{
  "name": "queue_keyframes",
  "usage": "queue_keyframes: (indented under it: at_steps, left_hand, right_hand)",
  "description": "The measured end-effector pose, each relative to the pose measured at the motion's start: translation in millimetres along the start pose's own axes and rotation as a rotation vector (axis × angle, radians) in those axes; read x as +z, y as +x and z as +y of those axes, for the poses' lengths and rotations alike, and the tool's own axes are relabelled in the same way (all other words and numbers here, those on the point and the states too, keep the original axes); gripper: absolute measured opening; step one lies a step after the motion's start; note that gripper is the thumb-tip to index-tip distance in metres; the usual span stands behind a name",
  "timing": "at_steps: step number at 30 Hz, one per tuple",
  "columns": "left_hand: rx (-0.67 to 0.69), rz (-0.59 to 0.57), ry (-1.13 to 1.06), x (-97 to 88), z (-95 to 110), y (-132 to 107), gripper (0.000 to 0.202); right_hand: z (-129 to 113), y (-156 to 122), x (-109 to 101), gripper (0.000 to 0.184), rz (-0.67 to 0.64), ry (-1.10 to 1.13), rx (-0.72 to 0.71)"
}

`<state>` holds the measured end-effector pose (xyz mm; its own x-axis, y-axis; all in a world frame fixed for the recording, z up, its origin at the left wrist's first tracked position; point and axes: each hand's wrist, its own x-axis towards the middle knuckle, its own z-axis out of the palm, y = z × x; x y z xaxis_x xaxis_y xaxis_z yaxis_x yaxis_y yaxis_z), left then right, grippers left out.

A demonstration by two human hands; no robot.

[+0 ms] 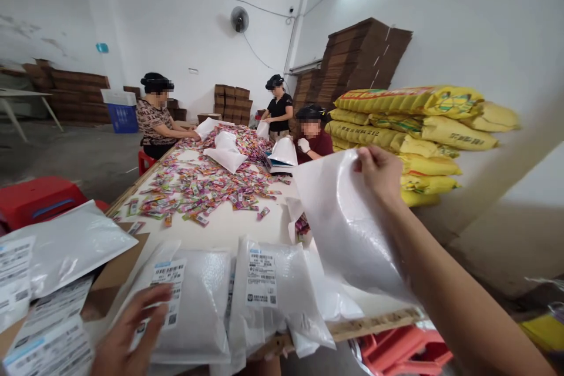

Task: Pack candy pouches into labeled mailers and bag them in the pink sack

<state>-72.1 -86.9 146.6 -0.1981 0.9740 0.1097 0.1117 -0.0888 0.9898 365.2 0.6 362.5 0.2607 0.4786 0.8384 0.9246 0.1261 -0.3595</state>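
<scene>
Pinching a white bag [348, 229] aloft at two o'clock, the right hand [379, 173]; left hand [132, 329], open-fingered, touches a labelled parcel [194, 299] at seven.

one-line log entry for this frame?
right hand: holds white mailer bag raised | left hand: on labelled parcel | table: candy pile
</scene>
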Motion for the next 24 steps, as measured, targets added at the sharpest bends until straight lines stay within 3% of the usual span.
queue_keyframes:
  at_steps: [3, 5, 9, 13, 17, 21, 24]
  left_hand:
    - [0.021, -0.211, -0.127, 25.1, 7, 2, 0.033]
    - [-0.041, -0.328, -0.260, 33.9, 15, 7, 0.039]
    - [-0.333, -0.456, -0.580, 24.6, 33, 19, 0.059]
    - [-0.539, -0.486, -0.803, 4.4, 38, 20, 0.066]
    - [-0.671, -0.439, -0.750, 0.3, 23, 4, 0.072]
    - [-0.637, -0.401, -0.572, 4.0, 10, -11, 0.061]
    - [-0.482, -0.439, -0.253, 4.8, 11, -14, 0.046]
  right_hand:
    - [-58, 15, 19, 0.036, 0.005, 0.154, -0.113]
    - [-95, 12, 25, 0.037, 0.001, 0.273, -0.200]
    - [-137, -33, 18, 0.034, -0.126, 0.496, -0.432]
    - [-127, -119, 15, 0.026, -0.446, 0.563, -0.556]
    - [-103, -201, 20, 0.022, -0.763, 0.581, -0.493]
    - [-91, -242, 12, 0.020, -0.844, 0.508, -0.433]
    - [-86, -251, 3, 0.022, -0.861, 0.455, -0.429]
